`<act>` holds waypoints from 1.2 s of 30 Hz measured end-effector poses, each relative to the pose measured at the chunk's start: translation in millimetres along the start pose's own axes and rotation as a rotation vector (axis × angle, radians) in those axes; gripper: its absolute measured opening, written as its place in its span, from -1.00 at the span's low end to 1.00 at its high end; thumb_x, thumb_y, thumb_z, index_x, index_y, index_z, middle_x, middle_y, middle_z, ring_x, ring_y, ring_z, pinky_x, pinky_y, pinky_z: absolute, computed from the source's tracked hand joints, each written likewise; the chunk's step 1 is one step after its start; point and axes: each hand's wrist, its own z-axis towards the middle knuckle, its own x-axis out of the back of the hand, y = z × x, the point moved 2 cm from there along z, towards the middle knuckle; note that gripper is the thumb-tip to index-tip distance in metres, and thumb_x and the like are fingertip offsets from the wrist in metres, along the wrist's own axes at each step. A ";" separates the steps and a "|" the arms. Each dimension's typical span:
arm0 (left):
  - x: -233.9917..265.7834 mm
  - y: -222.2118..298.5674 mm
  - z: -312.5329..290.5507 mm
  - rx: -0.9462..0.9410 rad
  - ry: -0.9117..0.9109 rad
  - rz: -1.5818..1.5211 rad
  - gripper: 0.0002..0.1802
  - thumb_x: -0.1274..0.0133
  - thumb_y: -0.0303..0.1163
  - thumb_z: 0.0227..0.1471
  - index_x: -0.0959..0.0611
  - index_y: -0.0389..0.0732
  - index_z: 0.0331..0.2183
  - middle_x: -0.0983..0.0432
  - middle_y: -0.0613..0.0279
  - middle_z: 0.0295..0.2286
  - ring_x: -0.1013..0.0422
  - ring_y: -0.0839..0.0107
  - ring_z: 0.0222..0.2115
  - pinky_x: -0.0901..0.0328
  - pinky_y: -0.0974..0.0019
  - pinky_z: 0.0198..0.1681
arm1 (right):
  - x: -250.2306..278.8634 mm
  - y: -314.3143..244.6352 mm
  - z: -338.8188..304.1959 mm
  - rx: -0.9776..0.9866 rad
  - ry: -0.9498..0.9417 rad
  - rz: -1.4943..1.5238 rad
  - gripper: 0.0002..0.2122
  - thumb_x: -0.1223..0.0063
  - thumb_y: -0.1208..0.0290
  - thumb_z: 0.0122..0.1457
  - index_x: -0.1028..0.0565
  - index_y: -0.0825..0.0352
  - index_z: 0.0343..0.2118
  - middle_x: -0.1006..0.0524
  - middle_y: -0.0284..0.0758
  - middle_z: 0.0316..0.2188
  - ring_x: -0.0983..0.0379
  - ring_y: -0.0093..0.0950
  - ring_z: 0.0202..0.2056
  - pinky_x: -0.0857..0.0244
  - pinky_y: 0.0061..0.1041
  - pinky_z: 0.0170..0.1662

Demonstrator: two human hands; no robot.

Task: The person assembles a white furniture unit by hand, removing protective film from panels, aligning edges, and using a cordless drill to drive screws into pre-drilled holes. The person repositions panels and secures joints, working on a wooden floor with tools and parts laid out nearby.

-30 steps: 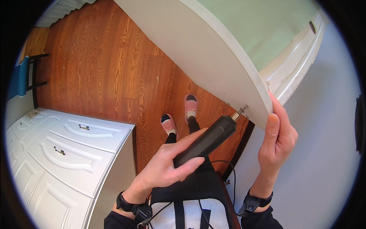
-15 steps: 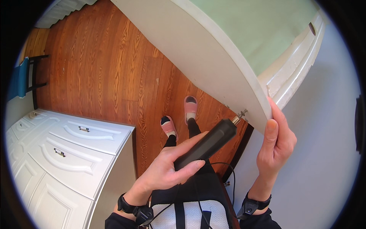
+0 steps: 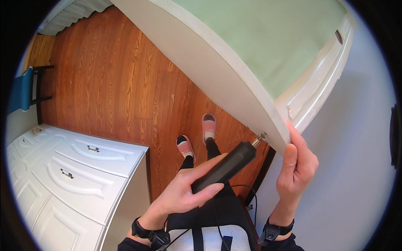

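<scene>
My left hand point(image 3: 184, 186) is wrapped round a black handheld electric screwdriver point(image 3: 226, 166). A small metal screw or fitting point(image 3: 262, 136) sits at the tool's silver tip, close against the side of a large white board point(image 3: 209, 67); whether it touches cannot be made out. My right hand point(image 3: 298, 165) is closed on the board's near end, with the thumb on the near side and the fingers round the edge. Beside the board's rim lies a pale green surface point(image 3: 259, 46), bordered by a glossy white moulded strip point(image 3: 318, 88).
A white drawer cabinet point(image 3: 83, 167) with dark handles stands at left. Wooden flooring point(image 3: 117, 75) lies below, with my feet in pink slippers point(image 3: 208, 125). A black cable point(image 3: 254, 192) loops near my lap. A pale wall point(image 3: 356, 167) rises at right, and a blue-seated chair point(image 3: 27, 90) stands far left.
The board's near end, the screwdriver's tip and my right hand have shifted slightly left and toward me. Both hands keep their grips.
</scene>
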 end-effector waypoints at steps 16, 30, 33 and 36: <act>-1.9 -3.1 1.4 0.029 -0.040 -0.080 -0.35 -0.06 -0.34 0.14 -0.28 -0.24 0.22 -0.36 0.40 -0.61 -0.24 0.64 -0.71 -0.16 0.53 -0.58 | 0.1 -0.6 -1.7 0.008 0.005 -0.006 -0.66 0.19 0.33 0.36 -0.50 0.52 -0.05 -0.61 -0.17 -0.22 -0.51 -0.51 -0.25 -0.29 -0.61 -0.14; 1.4 -0.4 3.9 0.081 -0.038 -0.116 -0.36 -0.09 -0.42 0.09 -0.33 -0.32 0.19 -0.39 0.32 -0.50 -0.34 0.57 -0.67 -0.22 0.49 -0.59 | 1.3 -4.3 0.4 0.002 0.000 0.020 -0.74 0.11 0.46 0.30 -0.52 0.53 -0.12 -0.60 -0.07 -0.20 -0.58 -0.25 -0.19 -0.39 -0.49 -0.09; 0.1 -1.9 4.6 0.100 -0.046 -0.143 -0.36 -0.09 -0.42 0.09 -0.33 -0.32 0.19 -0.39 0.32 -0.50 -0.34 0.57 -0.67 -0.22 0.49 -0.59 | 1.2 -4.1 -0.3 -0.002 0.006 0.023 -0.74 0.11 0.44 0.30 -0.52 0.53 -0.12 -0.60 -0.07 -0.19 -0.58 -0.25 -0.19 -0.39 -0.48 -0.08; -0.2 -0.5 5.0 0.067 -0.052 -0.104 -0.35 -0.08 -0.35 0.15 -0.28 -0.26 0.22 -0.37 0.39 -0.61 -0.26 0.63 -0.70 -0.16 0.53 -0.59 | 1.1 -3.9 -0.6 -0.005 0.006 0.032 -0.73 0.11 0.43 0.30 -0.52 0.54 -0.12 -0.60 -0.07 -0.19 -0.58 -0.24 -0.19 -0.39 -0.47 -0.07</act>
